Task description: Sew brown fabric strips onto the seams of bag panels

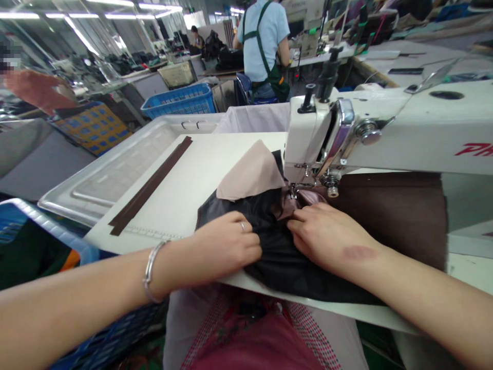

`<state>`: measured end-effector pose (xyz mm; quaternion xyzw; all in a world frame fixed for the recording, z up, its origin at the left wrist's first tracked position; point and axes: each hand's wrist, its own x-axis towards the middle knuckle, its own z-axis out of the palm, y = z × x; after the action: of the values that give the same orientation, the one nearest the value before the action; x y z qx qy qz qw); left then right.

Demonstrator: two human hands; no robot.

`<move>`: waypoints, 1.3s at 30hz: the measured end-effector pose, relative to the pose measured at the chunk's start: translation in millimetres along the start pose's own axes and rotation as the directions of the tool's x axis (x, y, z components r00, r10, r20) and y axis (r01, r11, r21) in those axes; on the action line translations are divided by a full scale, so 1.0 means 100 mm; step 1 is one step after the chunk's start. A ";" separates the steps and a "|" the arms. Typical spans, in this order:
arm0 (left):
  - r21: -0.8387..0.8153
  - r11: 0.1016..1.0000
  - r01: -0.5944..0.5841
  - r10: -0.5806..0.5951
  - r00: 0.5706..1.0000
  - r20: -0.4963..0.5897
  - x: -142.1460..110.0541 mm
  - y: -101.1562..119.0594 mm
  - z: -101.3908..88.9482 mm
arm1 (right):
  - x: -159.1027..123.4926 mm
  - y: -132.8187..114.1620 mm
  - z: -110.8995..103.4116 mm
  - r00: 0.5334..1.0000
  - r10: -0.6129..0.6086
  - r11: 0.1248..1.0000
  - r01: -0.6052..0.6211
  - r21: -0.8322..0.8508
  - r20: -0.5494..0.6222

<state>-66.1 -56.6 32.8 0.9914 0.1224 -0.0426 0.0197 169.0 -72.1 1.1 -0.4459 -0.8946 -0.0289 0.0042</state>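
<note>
A black fabric piece (pixel 281 257) lies on the white sewing table (pixel 192 180), with a beige-pink flap (pixel 252 172) folded up behind it. My left hand (pixel 227 244) rests on the black fabric with its fingers curled, pressing and gripping it. My right hand (pixel 327 236) lies on the same fabric, its fingers pinching the cloth just in front of the presser foot (pixel 296 191) of the white sewing machine (pixel 385 128). A brown fabric (pixel 396 210) spreads under the machine arm to the right.
A long brown strip (pixel 150 187) lies on the table's left part beside a grey plastic tray (pixel 115 169). Blue crates (pixel 181 100) stand at the left and behind. A person in a light blue shirt and green apron (pixel 265 41) works at another station behind.
</note>
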 end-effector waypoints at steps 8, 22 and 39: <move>-0.137 0.950 0.279 -0.290 0.955 -0.068 0.24 -0.15 -0.10 | -0.15 0.04 0.00 1.000 0.015 0.991 -0.017 0.135 0.018; -0.043 0.989 -0.140 0.138 0.990 -0.029 0.39 0.69 0.02 | 0.16 0.14 -0.26 0.962 0.129 0.989 -0.143 0.039 0.241; -0.114 0.883 0.456 -0.468 0.872 -0.142 0.25 -0.35 0.63 | -0.34 -0.01 0.16 0.988 0.079 0.993 -0.066 0.102 -0.130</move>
<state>-55.7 -20.3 -33.1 0.9319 0.3584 0.0409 0.0370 189.0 -98.5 -15.7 -0.4745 -0.8758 -0.0149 0.0869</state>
